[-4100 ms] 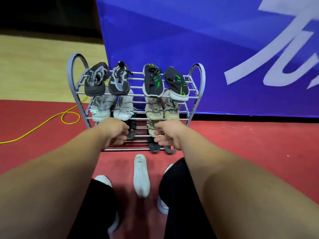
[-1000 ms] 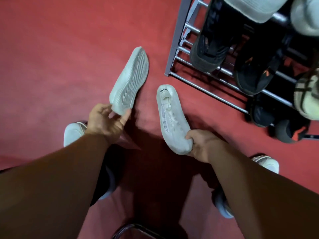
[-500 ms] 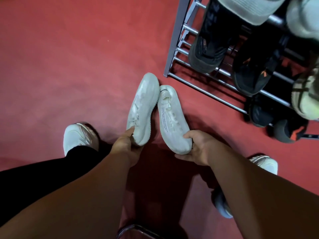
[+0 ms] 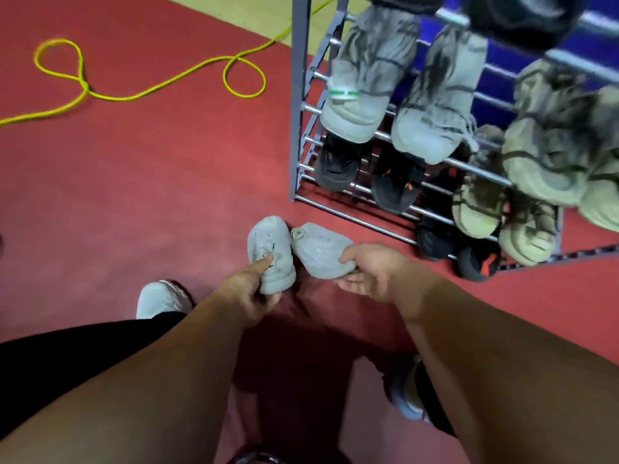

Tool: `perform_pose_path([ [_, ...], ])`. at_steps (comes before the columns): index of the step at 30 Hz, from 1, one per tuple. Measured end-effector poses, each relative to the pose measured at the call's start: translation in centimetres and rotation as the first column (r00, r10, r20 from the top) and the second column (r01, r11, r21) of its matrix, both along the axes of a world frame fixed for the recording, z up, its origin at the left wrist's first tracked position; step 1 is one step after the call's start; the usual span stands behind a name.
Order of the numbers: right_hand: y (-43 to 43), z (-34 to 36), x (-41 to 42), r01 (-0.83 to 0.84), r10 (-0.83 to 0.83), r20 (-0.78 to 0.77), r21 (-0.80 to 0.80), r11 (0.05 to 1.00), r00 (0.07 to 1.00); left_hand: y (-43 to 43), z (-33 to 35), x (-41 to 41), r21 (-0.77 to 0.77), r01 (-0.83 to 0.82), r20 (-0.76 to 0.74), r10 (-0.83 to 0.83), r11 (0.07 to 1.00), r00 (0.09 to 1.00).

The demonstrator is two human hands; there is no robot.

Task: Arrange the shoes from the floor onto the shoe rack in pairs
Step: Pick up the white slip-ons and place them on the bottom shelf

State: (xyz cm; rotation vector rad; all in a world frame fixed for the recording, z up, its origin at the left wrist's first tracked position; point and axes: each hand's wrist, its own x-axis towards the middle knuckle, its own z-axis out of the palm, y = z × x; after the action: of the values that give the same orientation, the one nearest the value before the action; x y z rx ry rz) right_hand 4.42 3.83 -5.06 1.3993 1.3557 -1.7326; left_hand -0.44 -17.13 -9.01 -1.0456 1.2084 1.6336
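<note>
Head: L hand (image 4: pixel 249 293), R hand (image 4: pixel 371 272) hold white shoes (image 4: pixel 320 251).

No legible text or brand; only blurred, unreadable print on one white shoe (image 4: pixel 320 251).

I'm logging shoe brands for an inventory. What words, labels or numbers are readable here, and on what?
Nothing legible.
White shoe in the right hand: small print along its side, too blurred to read.
Other white shoe in the left hand: no text visible.
Green-and-white tab on a grey shoe: no readable lettering.
</note>
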Motion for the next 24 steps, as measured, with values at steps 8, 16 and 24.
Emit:
perform_pose_path([
  [8, 3.6, 9.8, 7.6, -0.055, 0.057, -0.006, 0.184, 0.981, 0.998, 2.2, 8.6, 3.5, -0.187, 0.267, -0.105, -0.290, 0.945, 0.951],
  [16, 7.8, 14.2, 15.8, 0.100, -0.079, -0.092, 0.265, 0.959, 0.993, 7.6, 14.4, 5.5, -0.190, 0.445, -0.290, -0.483, 0.875, 0.826],
  [24, 8.8, 13.8, 16.6, 0.299, -0.264, -0.166, 0.240, 0.924, 0.950, 12.0, 14.8, 6.1, -0.261, 0.527, -0.207, -0.580, 0.809, 0.788],
])
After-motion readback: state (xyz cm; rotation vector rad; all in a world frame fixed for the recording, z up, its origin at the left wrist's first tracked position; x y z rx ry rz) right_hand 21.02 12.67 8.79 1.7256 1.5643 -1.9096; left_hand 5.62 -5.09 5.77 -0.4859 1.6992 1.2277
